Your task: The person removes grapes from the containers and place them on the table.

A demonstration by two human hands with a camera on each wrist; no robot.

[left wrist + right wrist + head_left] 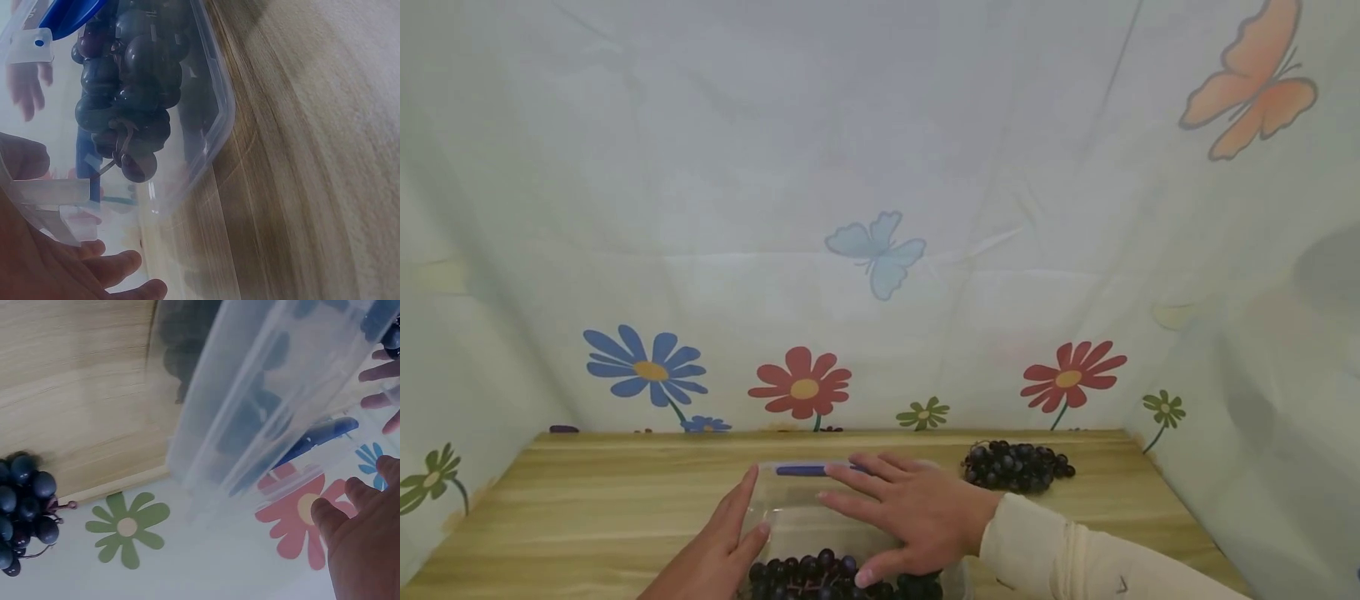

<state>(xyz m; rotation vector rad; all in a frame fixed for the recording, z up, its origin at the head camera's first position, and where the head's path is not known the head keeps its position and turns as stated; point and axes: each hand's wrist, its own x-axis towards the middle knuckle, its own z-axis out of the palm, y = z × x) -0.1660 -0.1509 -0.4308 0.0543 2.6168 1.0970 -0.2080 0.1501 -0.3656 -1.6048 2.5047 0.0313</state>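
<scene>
A clear plastic box (pixel 805 521) sits at the front of the table, with a blue handle strip (pixel 800 471) along its far side. Dark grapes (pixel 808 575) lie inside, also visible through the wall in the left wrist view. My left hand (pixel 711 550) is against the box's left side, fingers extended along the outside and thumb at the rim. Over the box, my right hand (pixel 917 510) spreads its fingers, the thumb right above the grapes. Neither hand curls round anything. The box's near end is cut off by the head view's lower edge.
Another bunch of dark grapes (pixel 1017 467) lies on the wood-grained table (pixel 610 500), behind and right of the box, close to my right wrist. A pale curtain (pixel 737 208) printed with flowers and butterflies hangs behind the table and along its sides.
</scene>
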